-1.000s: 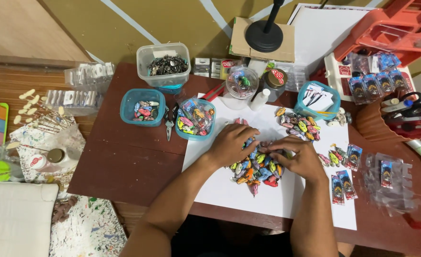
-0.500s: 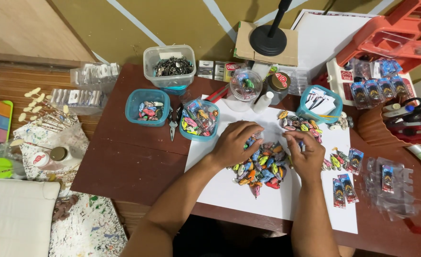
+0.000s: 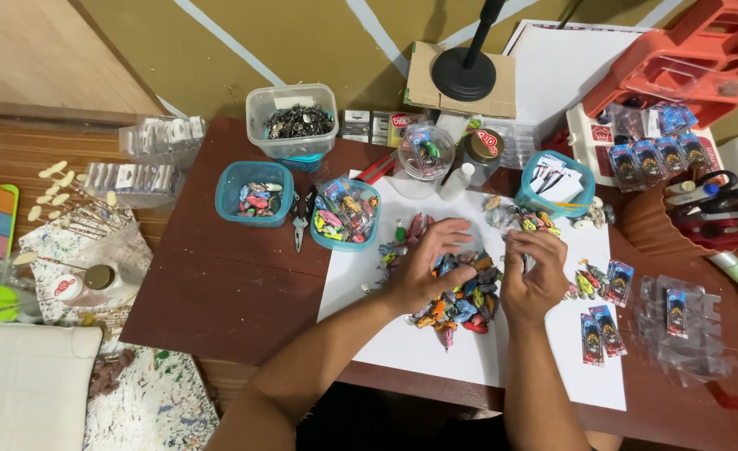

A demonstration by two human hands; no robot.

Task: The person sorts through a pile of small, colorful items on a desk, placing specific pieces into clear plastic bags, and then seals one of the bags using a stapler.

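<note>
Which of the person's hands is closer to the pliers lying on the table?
The left hand. It rests on the pile of colourful small pieces, a little right of the pliers. The right hand lies farther right, past the pile.

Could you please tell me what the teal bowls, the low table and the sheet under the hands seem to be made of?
The teal bowls look like moulded plastic: uniform colour, thin rims, slight sheen. The low table seems to be wood with a dark reddish-brown painted or stained coat, dull and scuffed. The sheet under the left hand and right hand looks like matte white paper or thin card, lying flat with crisp edges.
</note>
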